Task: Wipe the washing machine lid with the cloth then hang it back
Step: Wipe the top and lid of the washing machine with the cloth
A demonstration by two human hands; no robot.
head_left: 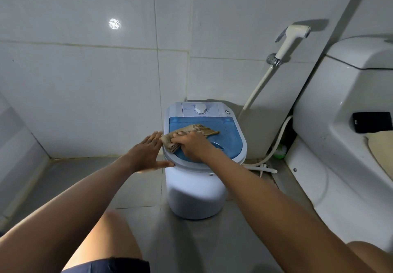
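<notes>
Lying bunched on the near left part of the translucent blue lid (pixel 229 132), the tan woven cloth (pixel 189 133) is gripped by the right hand (pixel 194 146), fingers curled over it. The left hand (pixel 146 152) rests flat, fingers straight, against the white rounded rim of the washing machine (pixel 194 196). Tiled wall (pixel 85 81) stands close behind; a toilet (pixel 340 124) crowds the right.

My right hand (pixel 192 146) covers the near part of the cloth (pixel 191 133) and a patch of the blue lid (pixel 229 132) under it. The brand print beside the dial (pixel 201 108) is too small to read. The toilet (pixel 340 124) runs off the right edge, and my forearms and knees are cut by the bottom edge
</notes>
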